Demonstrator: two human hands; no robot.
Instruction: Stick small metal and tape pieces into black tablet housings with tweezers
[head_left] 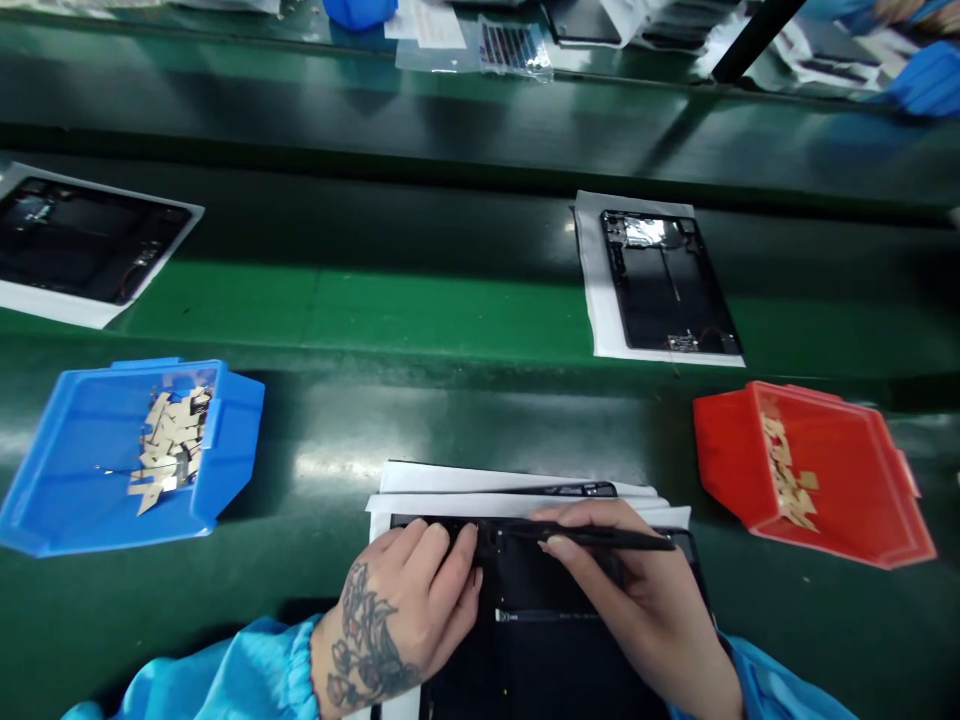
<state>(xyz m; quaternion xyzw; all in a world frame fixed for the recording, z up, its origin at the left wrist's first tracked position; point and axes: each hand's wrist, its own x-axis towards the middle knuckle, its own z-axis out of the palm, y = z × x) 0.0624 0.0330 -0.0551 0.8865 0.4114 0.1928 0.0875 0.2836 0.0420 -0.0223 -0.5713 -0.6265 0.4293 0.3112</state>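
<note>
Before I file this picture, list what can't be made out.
Head view:
Spot under the bare left hand: hidden by it.
Near end of the flat black rectangular casing: cut by the bottom edge.
Markings on the thin dark strip: too small.
Co-worker's hand: blurred, cut by the top edge.

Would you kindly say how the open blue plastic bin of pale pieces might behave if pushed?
The blue plastic bin likely keeps its shape, as it looks rigidly moulded. It's probably light for its size, being only partly filled. The loose, pale, flat pieces inside may shift.
</note>
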